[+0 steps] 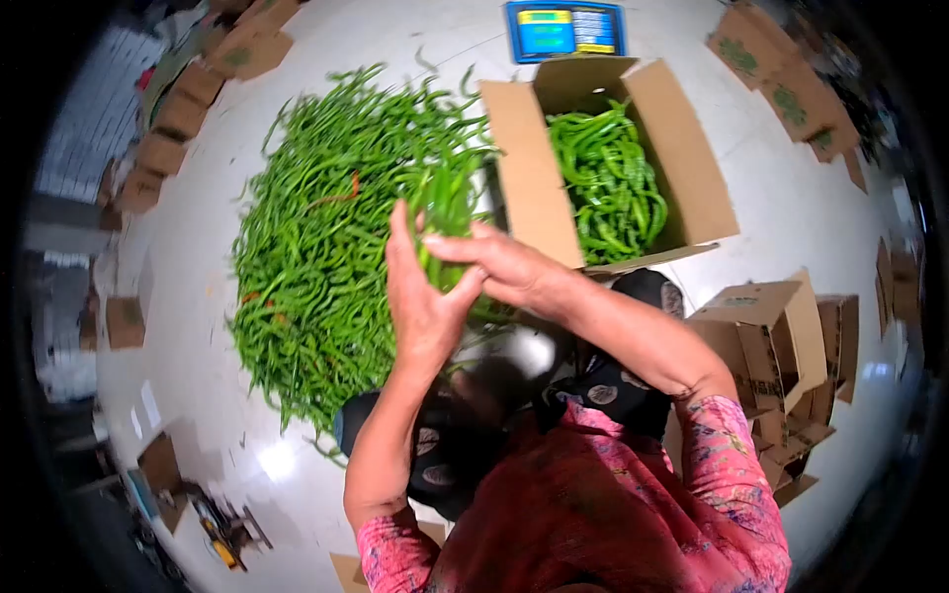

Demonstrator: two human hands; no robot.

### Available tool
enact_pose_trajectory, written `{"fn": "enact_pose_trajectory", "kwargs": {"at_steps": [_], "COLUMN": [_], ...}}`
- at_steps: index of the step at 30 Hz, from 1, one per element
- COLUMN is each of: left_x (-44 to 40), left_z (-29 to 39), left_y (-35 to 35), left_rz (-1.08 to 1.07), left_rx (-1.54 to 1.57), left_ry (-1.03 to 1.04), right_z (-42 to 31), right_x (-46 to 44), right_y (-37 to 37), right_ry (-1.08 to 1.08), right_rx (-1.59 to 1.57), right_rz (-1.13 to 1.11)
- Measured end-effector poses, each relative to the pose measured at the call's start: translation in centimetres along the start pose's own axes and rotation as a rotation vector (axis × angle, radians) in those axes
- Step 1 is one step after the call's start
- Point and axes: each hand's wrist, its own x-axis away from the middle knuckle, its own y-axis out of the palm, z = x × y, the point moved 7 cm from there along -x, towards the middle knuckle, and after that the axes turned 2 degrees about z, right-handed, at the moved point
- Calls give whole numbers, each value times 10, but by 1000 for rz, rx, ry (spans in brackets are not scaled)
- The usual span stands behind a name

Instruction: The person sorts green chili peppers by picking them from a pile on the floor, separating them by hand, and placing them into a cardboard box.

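A bunch of long green chili peppers [447,203] is gripped between my two hands, above the right side of a big heap. My left hand [423,296] cups the bunch from the left, thumb pointing right. From the right, my right hand [499,265] closes on the same bunch, its thumb lying across the peppers. The heap of green chili peppers [316,227] spreads over the floor, with a few red ones in it. Right of my hands stands an open cardboard box [534,173], partly filled with green chili peppers [608,183].
Behind the box lies a blue-framed device with a bright panel [563,32]. Empty cardboard boxes [766,341] are stacked at my right. More cartons [178,114] line the left and far right edges. A small yellow-and-dark object [222,539] sits at lower left on the pale floor [188,326].
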Motion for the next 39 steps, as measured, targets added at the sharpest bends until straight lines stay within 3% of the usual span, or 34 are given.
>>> {"fn": "enact_pose_trajectory", "kwargs": {"at_steps": [4, 5, 7, 8, 9, 12, 14, 15, 19, 23, 25, 26, 29, 30, 34, 37, 39], "left_x": [-21, -29, -44, -52, -61, -84, -100, -107, -121, -84, -55, -47, -40, -39, -33, -20, -7], "left_z": [16, 15, 27, 33, 37, 70, 82, 92, 102, 68, 20, 7, -11, -10, -17, -24, -24], "left_y": [3, 9, 18, 22, 24, 40, 59, 67, 109, 191, 223, 225, 203, 194, 160, 156, 160], "left_rz": [-111, -131, -185, -223, -219, -220, -280, -300, -336, -449, -586, -615, -647, -635, -658, -739, -771], "left_rx": [251, 499, 693, 816, 825, 840, 856, 865, 905, 864, 504, 460, 431, 555, 479, 377, 510], "left_ry": [-121, -178, -375, -392, -407, -345, -307, -294, -324, -534, -651, -599, -528, -604, -659, -569, -634], "right_z": [-45, -51, -76, -79, -112, -164, -164, -168, -180, -182, -185, -185, -188, -177, -100, -69, -60], "right_x": [22, 31, 48, 50, 74, 136, 161, 176, 223, 222, 226, 230, 220, 211, 183, 186, 185], "right_y": [28, 22, 18, 8, 9, 28, 26, 32, 28, 4, -14, -23, -26, -21, -13, -6, -9], "right_ry": [-124, -60, 4, -152, -243, -1014, -1008, -1060, -1490, -1302, -1138, -1057, -816, -788, -491, -406, -337], "right_rx": [70, 263, 540, 458, 841, 1225, 1054, 998, 1123, 872, 688, 579, 1017, 1068, 1277, 1621, 1599], "right_rz": [-179, -95, 4, 67, 294, 390, 222, 373, 344, 292, 533, 636, 412, 342, -124, -324, -298]}}
